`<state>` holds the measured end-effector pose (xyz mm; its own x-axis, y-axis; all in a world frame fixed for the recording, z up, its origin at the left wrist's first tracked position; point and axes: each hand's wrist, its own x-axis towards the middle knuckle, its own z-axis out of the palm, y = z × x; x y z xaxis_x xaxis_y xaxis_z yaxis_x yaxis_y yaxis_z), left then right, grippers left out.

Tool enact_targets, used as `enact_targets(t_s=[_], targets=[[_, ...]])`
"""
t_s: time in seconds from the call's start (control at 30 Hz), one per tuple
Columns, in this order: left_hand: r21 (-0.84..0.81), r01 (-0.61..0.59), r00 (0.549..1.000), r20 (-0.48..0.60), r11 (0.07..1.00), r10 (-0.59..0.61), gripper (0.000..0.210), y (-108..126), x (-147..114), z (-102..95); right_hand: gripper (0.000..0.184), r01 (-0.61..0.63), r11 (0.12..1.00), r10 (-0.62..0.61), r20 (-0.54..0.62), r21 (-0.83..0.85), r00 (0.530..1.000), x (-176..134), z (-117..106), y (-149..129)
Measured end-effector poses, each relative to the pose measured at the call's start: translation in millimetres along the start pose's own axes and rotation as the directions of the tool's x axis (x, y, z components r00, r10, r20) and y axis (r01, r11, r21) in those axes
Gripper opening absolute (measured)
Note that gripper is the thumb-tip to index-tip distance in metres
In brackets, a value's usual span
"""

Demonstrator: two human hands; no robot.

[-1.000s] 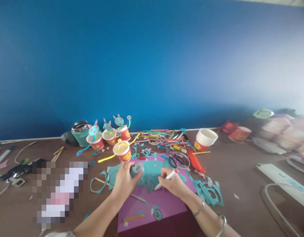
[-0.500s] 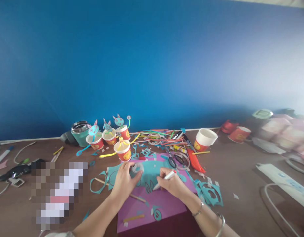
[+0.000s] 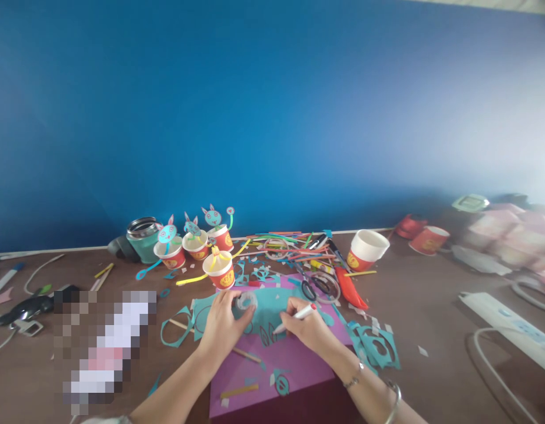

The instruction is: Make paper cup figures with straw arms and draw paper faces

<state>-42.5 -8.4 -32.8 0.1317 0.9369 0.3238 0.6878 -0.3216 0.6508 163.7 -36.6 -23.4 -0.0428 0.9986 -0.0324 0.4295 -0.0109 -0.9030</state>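
Note:
My right hand grips a white marker with a red end, its tip down on a sheet of blue paper. Beside the tip are two pointed ear shapes drawn in dark outline. My left hand rests on the same sheet, thumb and fingers closed around a roll of clear tape. Drawn circles show on the paper near that hand. Under the sheet lies purple card, with a small blue cut-out circle and a yellow strip on it.
Paper cups with blue animal faces and a cup with yellow arms stand behind my left hand. Scissors, pipe cleaners and stacked cups lie farther back. Blue scraps and a power strip are rightward.
The marker tip has shifted slightly up and to the left, by the right-hand ear outline. My left hand and the tape roll stay in place.

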Motion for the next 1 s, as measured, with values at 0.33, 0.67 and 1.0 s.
enact_targets(t_s=[0.33,0.67,1.0], targets=[[-0.001,-0.006,1.0,-0.003,1.0,0.006,0.025,-0.3,-0.1,0.5,0.024,0.012,1.0,-0.012,-0.007,0.009,1.0,1.2,0.5,2.0],[-0.004,-0.014,1.0,-0.005,1.0,0.014,0.024,1.1,-0.3,-0.4,0.024,0.014,1.0,-0.014,-0.025,-0.012,1.0,0.4,-0.2,-0.5],[-0.004,-0.011,0.999,-0.03,1.0,0.011,0.025,1.4,-0.2,-0.9,0.022,0.035,0.998,-0.036,-0.03,-0.047,0.999,2.6,0.4,6.4]])
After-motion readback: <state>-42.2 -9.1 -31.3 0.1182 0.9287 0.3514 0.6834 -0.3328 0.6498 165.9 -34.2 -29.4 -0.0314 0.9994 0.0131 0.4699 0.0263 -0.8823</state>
